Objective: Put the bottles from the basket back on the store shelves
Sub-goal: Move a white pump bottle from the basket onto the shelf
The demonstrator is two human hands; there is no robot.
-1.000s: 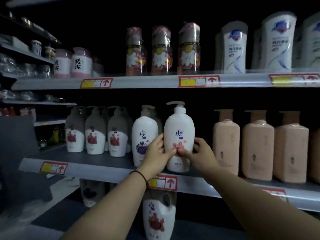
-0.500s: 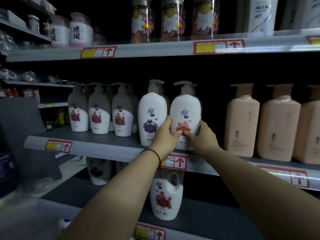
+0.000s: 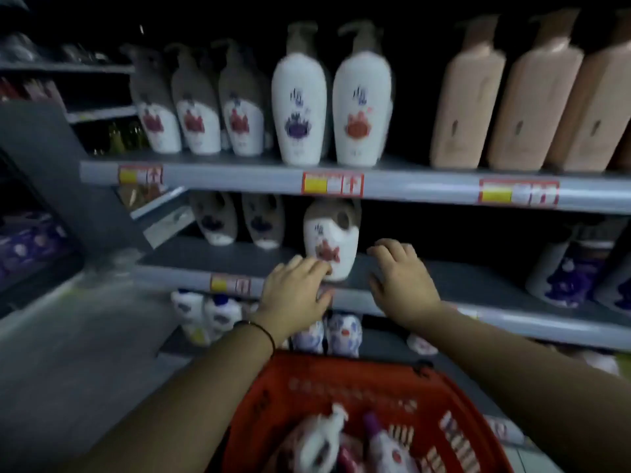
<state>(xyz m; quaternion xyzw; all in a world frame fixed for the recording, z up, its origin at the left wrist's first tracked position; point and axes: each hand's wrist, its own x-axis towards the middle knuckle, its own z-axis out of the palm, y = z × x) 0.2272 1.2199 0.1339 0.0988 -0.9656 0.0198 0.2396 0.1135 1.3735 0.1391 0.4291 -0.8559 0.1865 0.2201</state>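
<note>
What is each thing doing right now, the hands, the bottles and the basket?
Left hand: open, holds nothing.
Right hand: open, holds nothing.
White pump bottle with red flower: upright on the shelf.
Red basket: has bottles inside.
Jug with handle: upright on the lower shelf.

- On the upper shelf (image 3: 239,175): two white pump bottles (image 3: 298,107), three grey-and-white pump bottles (image 3: 196,117) to their left, three peach bottles (image 3: 467,107) to their right.
- Below that shelf: three handled jugs (image 3: 331,240).
- Beneath it all, one red basket (image 3: 358,380).
- Two hands (image 3: 293,295).
</note>
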